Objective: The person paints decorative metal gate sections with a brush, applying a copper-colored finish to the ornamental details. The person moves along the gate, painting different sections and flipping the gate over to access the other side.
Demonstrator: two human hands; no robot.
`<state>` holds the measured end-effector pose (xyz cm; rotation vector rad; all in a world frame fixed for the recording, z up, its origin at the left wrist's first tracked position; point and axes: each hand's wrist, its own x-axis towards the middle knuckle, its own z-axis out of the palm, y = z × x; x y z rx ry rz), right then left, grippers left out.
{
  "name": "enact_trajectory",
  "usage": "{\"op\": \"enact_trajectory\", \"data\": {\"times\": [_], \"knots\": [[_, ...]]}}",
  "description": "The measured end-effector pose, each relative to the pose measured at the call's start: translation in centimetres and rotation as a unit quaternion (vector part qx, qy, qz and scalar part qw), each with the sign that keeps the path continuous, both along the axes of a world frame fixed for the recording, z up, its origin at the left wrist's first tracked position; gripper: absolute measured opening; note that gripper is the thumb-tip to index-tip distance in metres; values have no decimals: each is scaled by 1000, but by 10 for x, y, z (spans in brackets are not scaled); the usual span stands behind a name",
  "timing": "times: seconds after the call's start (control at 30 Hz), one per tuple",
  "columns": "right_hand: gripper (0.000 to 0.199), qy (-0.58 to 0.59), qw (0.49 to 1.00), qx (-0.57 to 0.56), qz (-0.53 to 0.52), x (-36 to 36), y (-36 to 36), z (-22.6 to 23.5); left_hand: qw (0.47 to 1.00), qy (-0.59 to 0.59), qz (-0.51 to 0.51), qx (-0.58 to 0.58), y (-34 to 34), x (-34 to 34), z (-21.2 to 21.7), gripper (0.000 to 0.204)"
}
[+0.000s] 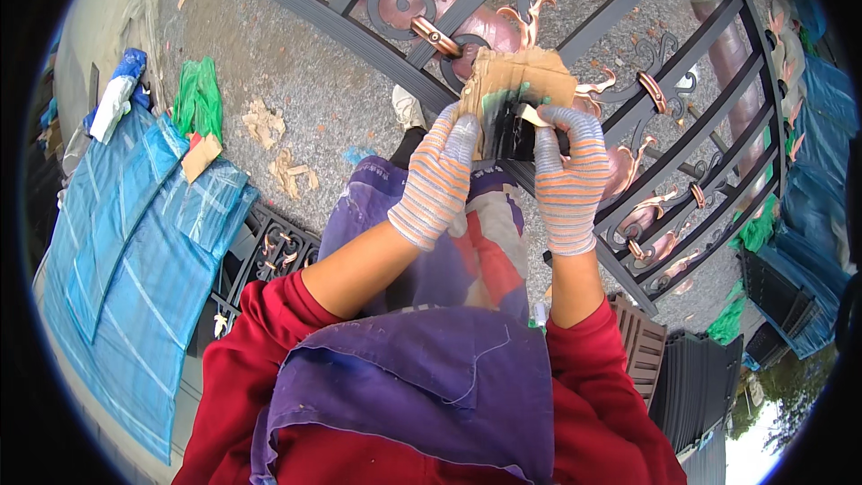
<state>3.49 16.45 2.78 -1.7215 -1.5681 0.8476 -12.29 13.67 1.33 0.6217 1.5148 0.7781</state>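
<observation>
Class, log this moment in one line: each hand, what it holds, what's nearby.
left hand: gripping cardboard | right hand: pinching small flat tool over cardboard's black patch | nearby: black scrolled metalwork, blue sheeting

Between the left hand (437,178) and the blue sheeting (135,242), I saw room over the grey ground (305,63), with torn scraps (265,123) lying low. The brown cardboard (521,69) blocked the way between left and right hand (570,171). Beyond, the black gate (693,45) left gaps between bars, narrowed by copper leaves (528,29).
</observation>
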Motion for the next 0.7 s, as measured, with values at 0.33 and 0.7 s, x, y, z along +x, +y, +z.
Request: {"op": "enact_trajectory", "data": {"times": [0.33, 0.7], "knots": [[21, -55, 996, -58, 35, -19, -14, 12, 998, 51, -3, -29, -8, -24, -4, 31], [15, -119, 984, -35, -126, 87, -1, -34, 979, -171, 111, 7, -4, -83, -29, 30]]}}
